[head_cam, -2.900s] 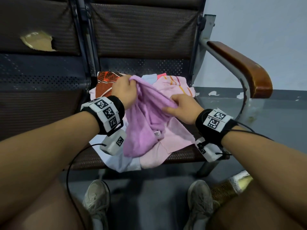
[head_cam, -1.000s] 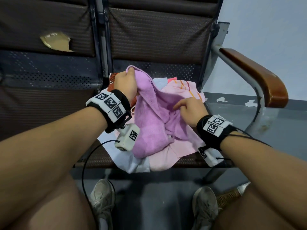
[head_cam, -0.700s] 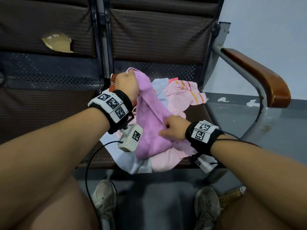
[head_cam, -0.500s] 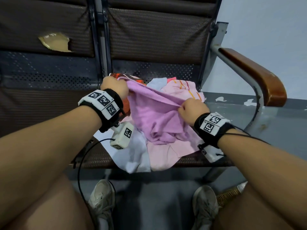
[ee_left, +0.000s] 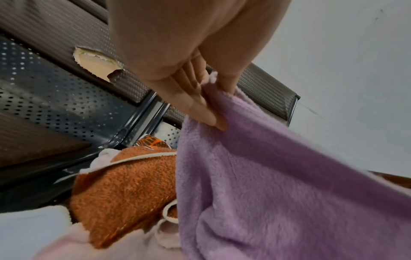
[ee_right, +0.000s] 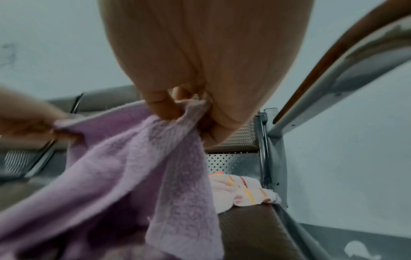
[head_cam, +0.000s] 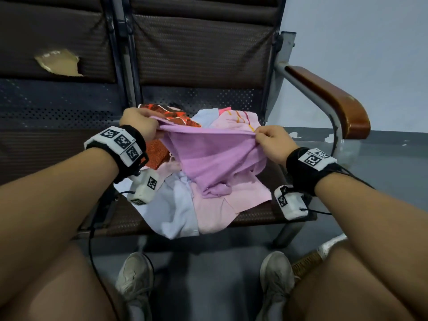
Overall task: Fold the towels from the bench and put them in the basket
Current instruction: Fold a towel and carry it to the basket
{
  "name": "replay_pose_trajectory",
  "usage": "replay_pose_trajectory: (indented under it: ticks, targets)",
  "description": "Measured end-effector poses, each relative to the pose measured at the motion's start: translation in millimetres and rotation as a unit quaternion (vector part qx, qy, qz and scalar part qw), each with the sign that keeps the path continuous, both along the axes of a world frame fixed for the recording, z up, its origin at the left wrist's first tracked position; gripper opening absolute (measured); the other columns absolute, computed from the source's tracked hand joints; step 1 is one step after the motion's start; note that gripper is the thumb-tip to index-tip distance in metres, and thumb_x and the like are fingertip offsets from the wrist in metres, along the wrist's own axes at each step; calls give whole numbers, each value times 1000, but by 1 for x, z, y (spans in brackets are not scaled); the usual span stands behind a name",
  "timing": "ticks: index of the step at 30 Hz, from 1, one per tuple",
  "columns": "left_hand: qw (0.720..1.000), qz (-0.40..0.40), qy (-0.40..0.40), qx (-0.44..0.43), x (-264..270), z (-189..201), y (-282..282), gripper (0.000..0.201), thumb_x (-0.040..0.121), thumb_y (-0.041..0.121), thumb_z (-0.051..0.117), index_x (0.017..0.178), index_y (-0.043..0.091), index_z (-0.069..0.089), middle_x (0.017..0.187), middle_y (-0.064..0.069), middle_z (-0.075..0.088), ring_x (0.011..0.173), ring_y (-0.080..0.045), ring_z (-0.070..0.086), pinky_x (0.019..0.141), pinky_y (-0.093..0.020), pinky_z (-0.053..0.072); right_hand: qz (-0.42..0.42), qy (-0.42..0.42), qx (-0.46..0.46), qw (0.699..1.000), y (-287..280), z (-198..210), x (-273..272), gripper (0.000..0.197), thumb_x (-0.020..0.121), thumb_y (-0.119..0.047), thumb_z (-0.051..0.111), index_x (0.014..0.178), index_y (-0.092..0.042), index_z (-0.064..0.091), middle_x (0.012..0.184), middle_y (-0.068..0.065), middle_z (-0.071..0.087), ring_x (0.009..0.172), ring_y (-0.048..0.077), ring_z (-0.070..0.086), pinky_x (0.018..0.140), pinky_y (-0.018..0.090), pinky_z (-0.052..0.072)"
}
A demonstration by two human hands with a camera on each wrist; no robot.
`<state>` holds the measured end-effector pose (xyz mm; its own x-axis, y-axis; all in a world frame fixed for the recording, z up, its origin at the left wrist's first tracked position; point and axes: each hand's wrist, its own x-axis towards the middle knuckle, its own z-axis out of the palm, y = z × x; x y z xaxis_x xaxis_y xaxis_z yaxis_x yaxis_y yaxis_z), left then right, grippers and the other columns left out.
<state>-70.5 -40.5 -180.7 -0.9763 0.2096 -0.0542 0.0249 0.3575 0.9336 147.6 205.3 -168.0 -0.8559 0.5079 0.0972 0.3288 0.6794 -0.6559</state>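
A purple towel hangs stretched between my two hands above the bench seat. My left hand pinches its left top corner, thumb against fingers on the purple towel. My right hand pinches the right top corner of the purple towel. Its lower part still droops onto the pile: an orange towel, a pale blue towel, a light pink towel and a pink striped towel. A woven basket shows only partly, on the floor by my right knee.
The bench seat has a dark backrest and a wooden armrest on the right. A torn backrest patch is on the left seat. My shoes stand on the grey floor below.
My right hand slid down the purple towel, took a corner and pulled right and up. The left hand lowered slightly. The towel went from a hanging bunch to a spread top edge.
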Motion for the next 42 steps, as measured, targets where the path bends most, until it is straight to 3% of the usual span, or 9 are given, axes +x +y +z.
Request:
replay_pose_trajectory:
  ticks: [2, 5, 8, 16, 26, 31, 34, 39, 42]
  targets:
    - [1000, 4, 12, -5, 3, -1, -4, 12, 75, 13, 75, 69, 22, 74, 57, 4, 70, 41, -3, 62, 41, -17, 50, 46, -54, 53, 996, 2, 0, 9, 20, 89, -7, 51, 76, -6, 66, 71, 2, 57, 73, 19, 52, 61, 26, 37]
    - [999, 19, -3, 42, 8, 2, -7, 11, 80, 20, 71, 72, 18, 65, 74, -14, 68, 56, -24, 68, 57, -40, 61, 113, -156, 88, 977, -1, 0, 19, 17, 86, -10, 60, 78, -20, 72, 70, -3, 64, 71, 14, 55, 62, 24, 41]
    - [998, 15, 17, 63, 12, 7, -2, 16, 82, 33, 60, 72, 22, 54, 83, -12, 65, 78, -32, 71, 61, -52, 61, 142, -240, 124, 952, -8, -1, 21, 15, 84, -10, 60, 85, -10, 75, 78, 11, 70, 68, 15, 56, 64, 28, 48]
    - [991, 8, 24, 130, 2, -3, 10, 33, 82, 31, 42, 85, 27, 75, 100, -11, 74, 99, -32, 70, 89, -51, 57, 73, -297, 258, 916, -20, -21, 10, 10, 85, -14, 62, 91, -7, 66, 84, 11, 63, 79, 29, 61, 69, 30, 48]
    - [989, 17, -56, 139, 16, 17, 11, 14, 88, 4, 46, 76, 9, 50, 80, -12, 55, 74, -26, 61, 52, -29, 57, 62, -150, 236, 958, -8, -19, 10, 24, 86, -12, 47, 101, -19, 63, 98, 12, 67, 92, 35, 62, 72, 30, 43]
    - [993, -61, -62, 75, 6, 0, -1, 20, 82, -9, 56, 101, -15, 57, 90, -29, 57, 86, -40, 65, 80, -41, 57, 68, -130, 205, 968, 1, -13, 10, 26, 92, -20, 43, 99, -20, 68, 96, 8, 69, 93, 33, 61, 73, 35, 47]
    - [995, -94, -18, -13, 5, -11, -12, 11, 78, -7, 57, 79, 1, 64, 84, -26, 69, 81, -36, 70, 83, -57, 58, 56, -120, 186, 974, 5, -13, 11, 8, 89, -23, 52, 94, -17, 56, 86, 9, 65, 83, 34, 61, 68, 36, 47]
    - [994, -49, 97, -29, 2, 1, -14, 20, 80, 8, 60, 66, 18, 50, 63, -5, 55, 64, -23, 53, 63, -30, 45, 15, -98, 177, 979, 15, 3, 11, 39, 90, -10, 51, 128, -18, 49, 96, 8, 66, 87, 32, 62, 71, 33, 45]
    - [992, -84, 79, 55, 6, 22, -8, 33, 75, 9, 69, 55, 21, 45, 47, 12, 44, 49, -5, 39, 52, -23, 33, 0, -123, 199, 972, 20, 24, 10, 27, 90, -8, 47, 106, -13, 68, 104, 17, 70, 99, 37, 62, 81, 35, 46]
